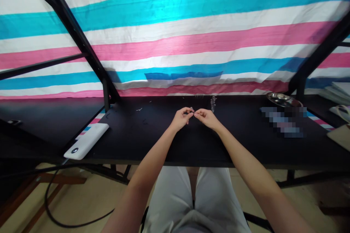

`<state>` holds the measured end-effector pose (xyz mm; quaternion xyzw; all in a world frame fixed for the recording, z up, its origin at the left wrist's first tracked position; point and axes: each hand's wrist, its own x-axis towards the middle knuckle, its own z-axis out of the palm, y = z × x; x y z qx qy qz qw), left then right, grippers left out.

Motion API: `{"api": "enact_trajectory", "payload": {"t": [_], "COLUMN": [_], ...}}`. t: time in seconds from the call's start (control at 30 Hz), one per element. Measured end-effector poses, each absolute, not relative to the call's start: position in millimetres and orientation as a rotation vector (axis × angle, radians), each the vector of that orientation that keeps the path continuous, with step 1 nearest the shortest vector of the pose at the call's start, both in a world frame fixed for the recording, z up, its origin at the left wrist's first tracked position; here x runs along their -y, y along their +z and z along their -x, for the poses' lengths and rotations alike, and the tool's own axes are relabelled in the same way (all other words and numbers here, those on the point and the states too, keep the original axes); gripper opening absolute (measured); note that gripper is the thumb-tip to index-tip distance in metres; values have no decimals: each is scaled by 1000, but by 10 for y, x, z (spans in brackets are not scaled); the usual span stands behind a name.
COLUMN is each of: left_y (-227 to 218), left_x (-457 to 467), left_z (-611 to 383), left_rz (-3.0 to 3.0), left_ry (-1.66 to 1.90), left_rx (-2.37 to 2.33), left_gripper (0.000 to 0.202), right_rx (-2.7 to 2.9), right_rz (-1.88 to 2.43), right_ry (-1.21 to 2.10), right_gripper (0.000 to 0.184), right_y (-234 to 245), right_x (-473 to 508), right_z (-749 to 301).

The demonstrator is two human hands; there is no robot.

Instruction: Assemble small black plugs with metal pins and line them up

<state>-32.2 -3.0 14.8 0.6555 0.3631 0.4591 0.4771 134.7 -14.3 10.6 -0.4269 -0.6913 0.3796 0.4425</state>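
Observation:
My left hand (182, 118) and my right hand (205, 117) meet over the middle of the black table, fingertips pinched close together. Between them is a tiny dark piece (193, 112), too small to name and mostly covered by the fingers. Just beyond my right hand lies a narrow cluster of small greyish pieces (213, 103). A short row of small dark pieces (199, 96) sits at the table's back edge. To the left are thin white scraps (139, 109).
A white power bank (86, 141) with a cable lies at the table's left. At the right are a shiny metal dish (284, 100) and a blurred-out flat item (283, 122). Black frame posts (94, 62) rise at both sides before a striped sheet (175, 43).

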Motion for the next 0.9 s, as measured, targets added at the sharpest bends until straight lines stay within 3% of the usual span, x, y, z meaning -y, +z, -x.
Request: {"api": "enact_trajectory", "payload": {"t": [0.6,0.73,0.9], "left_y": [149,133,116], "left_x": [86,89,91], "left_z": [310,301,320], "left_rz": [-1779,-1786,-2066], "left_ry": [990,970,961], "left_rx": [-926,-964,-1108], "left_gripper": [24,22,15], "right_rx": [1830,1940,1842], "right_rz": [1082,1208,1509], "right_ry": [1059,910,479], "right_gripper": [29,28,21], "right_y": [58,107,101], "right_x": [143,159,86], "right_z": [-1379,-1451,-1639]}}
